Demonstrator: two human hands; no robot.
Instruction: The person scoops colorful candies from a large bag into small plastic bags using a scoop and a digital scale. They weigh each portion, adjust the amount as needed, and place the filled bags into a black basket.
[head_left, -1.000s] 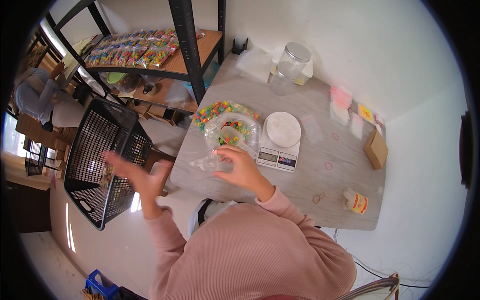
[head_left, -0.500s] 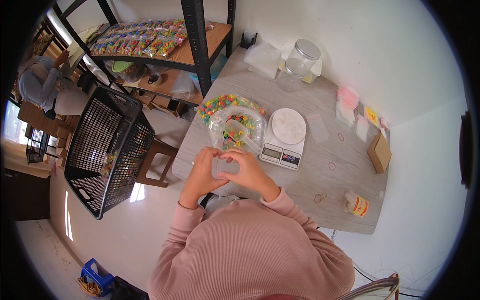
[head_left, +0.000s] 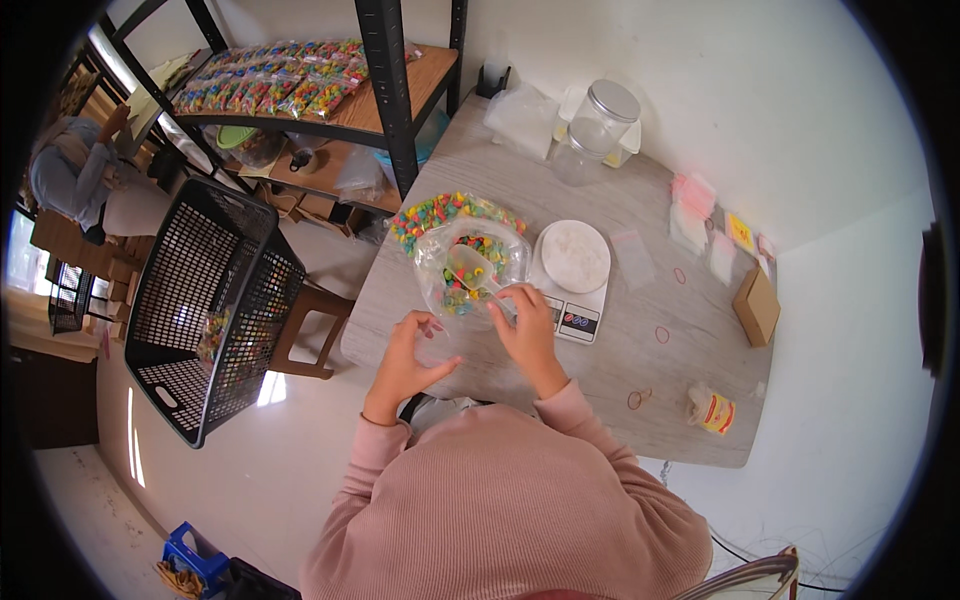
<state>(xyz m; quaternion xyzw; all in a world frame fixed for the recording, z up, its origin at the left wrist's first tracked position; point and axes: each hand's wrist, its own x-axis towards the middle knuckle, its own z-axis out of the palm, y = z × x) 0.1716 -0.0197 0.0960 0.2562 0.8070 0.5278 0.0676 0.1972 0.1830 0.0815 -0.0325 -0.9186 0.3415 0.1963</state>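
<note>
My left hand (head_left: 405, 362) is at the table's near edge, its fingers curved and thumb stretched out, around a small clear plastic bag (head_left: 436, 346) that is hard to make out. My right hand (head_left: 526, 335) has its thumb and fingers at the handle end of a clear scoop (head_left: 467, 266). The scoop's bowl rests in an opened clear bag (head_left: 430, 262) of small multicoloured pieces and holds a few of them. Beside it stands a white kitchen scale (head_left: 575, 257) with a bare round platform; my right hand partly covers its display.
More coloured pieces (head_left: 440, 212) lie behind the opened bag. Clear jars (head_left: 600, 125), a brown box (head_left: 757, 307), rubber bands (head_left: 662, 335) and a yellow-labelled packet (head_left: 716, 410) are on the table (head_left: 560, 420). Left stand a black basket (head_left: 190, 300) and a shelf (head_left: 370, 115); a person (head_left: 75, 175) is beyond.
My hands have parted from the clear bag between them. The right has moved right and forward to the scoop's handle; the left stays near the table's edge with its thumb spread wider.
</note>
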